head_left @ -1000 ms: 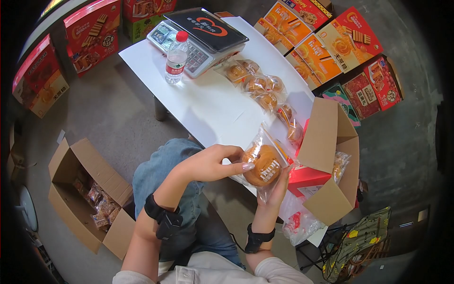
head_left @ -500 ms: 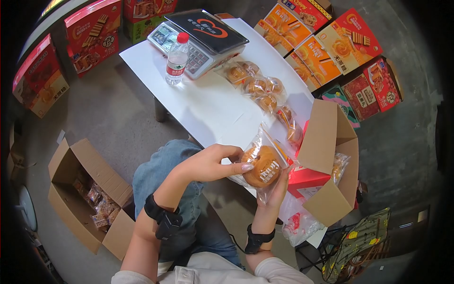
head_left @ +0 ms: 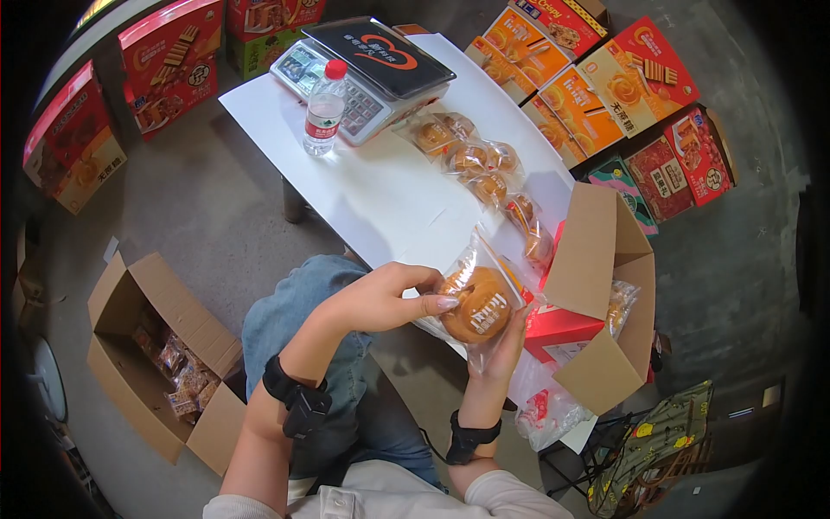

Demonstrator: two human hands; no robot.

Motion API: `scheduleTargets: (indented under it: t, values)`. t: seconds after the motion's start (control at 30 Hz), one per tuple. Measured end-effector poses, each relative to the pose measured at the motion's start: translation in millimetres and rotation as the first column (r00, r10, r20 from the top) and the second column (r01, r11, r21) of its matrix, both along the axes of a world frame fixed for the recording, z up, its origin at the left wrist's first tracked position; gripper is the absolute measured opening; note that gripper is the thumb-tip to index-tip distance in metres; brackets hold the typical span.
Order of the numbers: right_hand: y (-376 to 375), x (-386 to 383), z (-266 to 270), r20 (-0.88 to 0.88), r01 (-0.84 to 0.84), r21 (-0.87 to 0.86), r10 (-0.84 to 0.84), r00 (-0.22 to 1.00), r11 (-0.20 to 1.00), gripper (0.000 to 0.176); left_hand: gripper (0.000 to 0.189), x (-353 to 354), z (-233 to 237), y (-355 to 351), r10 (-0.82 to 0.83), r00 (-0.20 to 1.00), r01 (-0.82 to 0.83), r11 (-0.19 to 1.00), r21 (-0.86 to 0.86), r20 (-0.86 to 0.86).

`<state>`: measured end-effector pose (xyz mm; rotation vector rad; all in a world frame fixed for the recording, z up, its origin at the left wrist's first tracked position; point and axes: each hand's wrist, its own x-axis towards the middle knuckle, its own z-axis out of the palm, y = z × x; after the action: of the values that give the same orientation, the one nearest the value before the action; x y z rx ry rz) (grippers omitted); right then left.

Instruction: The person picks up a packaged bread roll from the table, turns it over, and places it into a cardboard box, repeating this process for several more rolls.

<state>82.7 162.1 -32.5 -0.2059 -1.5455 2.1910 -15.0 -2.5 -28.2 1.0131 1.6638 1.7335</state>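
A clear plastic bag with round brown bread point(head_left: 476, 306) inside is held between both my hands above the table's near edge. My left hand point(head_left: 391, 298) grips its left side, thumb on the front. Behind its lower right side, my right hand point(head_left: 504, 346) holds it too, its fingers partly hidden by the bag. Beyond, several more bagged breads point(head_left: 488, 187) lie in a row on the white table point(head_left: 380, 208).
A scale point(head_left: 367, 73) and a water bottle point(head_left: 324, 108) stand at the table's far left. An open carton point(head_left: 596, 251) is at right, beside a red box point(head_left: 558, 330). Another open carton point(head_left: 130, 381) with small packets sits on the floor at left. Colourful boxes point(head_left: 640, 78) stand behind.
The bagged bread has turned slightly in my hands, and its white print now sits a little higher and further left. Both hands have barely moved.
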Motion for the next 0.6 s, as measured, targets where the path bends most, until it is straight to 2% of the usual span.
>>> scheduleTargets:
  t: [0.33, 0.6]
  values:
    - [2, 5, -3, -0.027, -0.040, 0.031, 0.041, 0.999, 0.999, 0.059, 0.039, 2, 0, 1, 0.015, 1.000, -0.015, 0.999, -0.045, 0.001]
    - [4, 11, -5, -0.017, -0.004, 0.044, 0.005, 1.000, 0.999, 0.059, 0.037, 3, 2, 2, -0.003, 1.000, 0.002, 0.997, -0.077, -0.014]
